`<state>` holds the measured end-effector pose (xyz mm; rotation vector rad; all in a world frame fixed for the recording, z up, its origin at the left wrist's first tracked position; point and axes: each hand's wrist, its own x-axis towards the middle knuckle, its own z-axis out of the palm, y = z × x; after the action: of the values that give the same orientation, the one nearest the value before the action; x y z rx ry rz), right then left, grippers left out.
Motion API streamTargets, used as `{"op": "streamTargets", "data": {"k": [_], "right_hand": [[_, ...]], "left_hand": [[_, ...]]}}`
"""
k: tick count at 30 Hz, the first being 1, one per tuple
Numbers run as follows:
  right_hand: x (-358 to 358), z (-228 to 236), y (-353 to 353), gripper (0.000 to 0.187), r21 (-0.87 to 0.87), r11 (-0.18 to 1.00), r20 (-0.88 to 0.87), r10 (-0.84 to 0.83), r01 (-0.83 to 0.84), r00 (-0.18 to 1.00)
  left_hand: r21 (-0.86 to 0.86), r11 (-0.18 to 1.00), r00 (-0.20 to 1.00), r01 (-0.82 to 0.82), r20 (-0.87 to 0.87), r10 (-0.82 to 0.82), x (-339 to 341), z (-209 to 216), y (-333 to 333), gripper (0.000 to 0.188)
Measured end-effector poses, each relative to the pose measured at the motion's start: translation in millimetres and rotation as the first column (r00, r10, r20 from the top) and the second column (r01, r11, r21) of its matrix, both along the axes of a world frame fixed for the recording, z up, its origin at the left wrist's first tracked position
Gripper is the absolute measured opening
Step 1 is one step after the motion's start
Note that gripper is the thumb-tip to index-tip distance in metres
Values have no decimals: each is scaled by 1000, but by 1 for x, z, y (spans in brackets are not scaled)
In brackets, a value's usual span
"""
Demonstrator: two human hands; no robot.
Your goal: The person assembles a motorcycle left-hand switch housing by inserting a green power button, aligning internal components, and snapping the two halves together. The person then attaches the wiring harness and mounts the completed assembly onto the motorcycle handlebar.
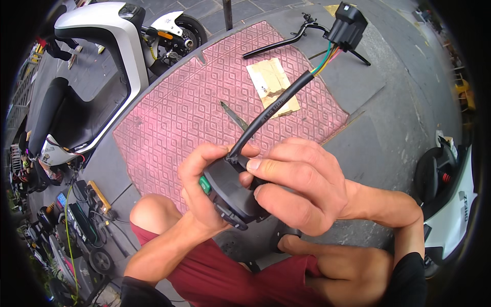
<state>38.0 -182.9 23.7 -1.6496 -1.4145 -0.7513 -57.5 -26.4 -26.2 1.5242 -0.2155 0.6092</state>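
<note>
My left hand [199, 189] is closed round a rounded black handlebar switch housing [235, 188] with a green button [204, 185] on its left side. From the top of the housing a thick black cable [273, 110] runs up and away to the right. It ends in thin coloured wires and a large black connector [348, 26], which hangs in the air. My right hand [304, 187] is also closed, its thumb and fingers pinching at the housing by the cable's base. Those fingers hide the housing's right side and what exactly they pinch.
A red patterned mat [169, 112] lies ahead, with a torn piece of cardboard [268, 82] and a dark flat strip [232, 113] on it. A black handlebar [276, 45] rests past the cardboard. White scooters stand left [135, 56] and right [450, 215]. Tools and cables [84, 220] crowd the lower left.
</note>
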Motion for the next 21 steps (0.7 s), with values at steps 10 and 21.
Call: {"op": "streamTargets", "data": {"k": [10,21], "right_hand": [[22,24,-15,60,53,955,-998,59,-291,13],[27,28,-10,57,117,941,-981,61,-316,-182]], "left_hand": [[-460,870,789,176,-463,-405,13,47,29,52],[-685,693,573,226,-481,-663,21,57,45,48]]}}
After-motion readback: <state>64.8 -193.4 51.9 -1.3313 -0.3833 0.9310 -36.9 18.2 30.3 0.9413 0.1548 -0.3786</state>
